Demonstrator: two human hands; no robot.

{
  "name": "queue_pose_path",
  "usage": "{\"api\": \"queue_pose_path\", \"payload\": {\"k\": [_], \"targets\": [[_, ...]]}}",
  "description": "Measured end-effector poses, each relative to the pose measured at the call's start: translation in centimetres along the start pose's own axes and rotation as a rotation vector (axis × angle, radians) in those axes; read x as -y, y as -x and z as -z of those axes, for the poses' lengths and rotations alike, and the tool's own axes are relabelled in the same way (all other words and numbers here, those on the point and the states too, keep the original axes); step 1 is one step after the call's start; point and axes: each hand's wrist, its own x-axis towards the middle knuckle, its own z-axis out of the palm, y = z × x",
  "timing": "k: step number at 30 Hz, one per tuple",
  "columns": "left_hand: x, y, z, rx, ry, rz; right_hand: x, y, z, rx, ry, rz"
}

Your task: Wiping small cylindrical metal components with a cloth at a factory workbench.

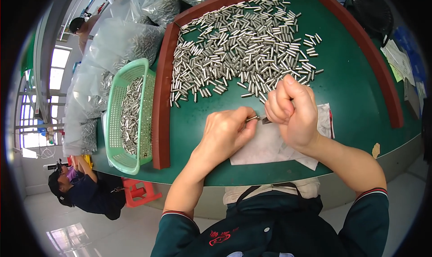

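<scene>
My left hand [227, 132] is closed, pinching a short shiny metal pin [253, 118] between thumb and fingertips. Just to its right, my right hand [294, 108] is curled into a fist with the thumb on top. A small dark flat piece [266, 120] shows under its fingers; its kind is hidden. Beneath both hands lies a whitish, smudged cloth [252, 151] on the green table [360, 117]. Beyond them spreads a large heap of similar metal pins [243, 45], its near edge close to my right hand.
A brown raised border [162, 99] frames the table. Left of it stands a light green basket [146, 122] of pins, beside clear bags [117, 43] of more pins. A black fan [371, 12] and papers [398, 61] are at right. A person [85, 185] sits by a red stool [138, 192].
</scene>
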Motion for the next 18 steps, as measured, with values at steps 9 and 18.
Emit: {"api": "queue_pose_path", "payload": {"k": [9,18], "targets": [[2.0,-0.2,1.3,0.039,1.681,0.413,-0.1,0.3,0.3,-0.006,-0.047,-0.014],[1.9,-0.4,0.7,-0.027,1.378,0.463,0.0,-0.1,0.3,-0.013,-0.057,-0.036]]}}
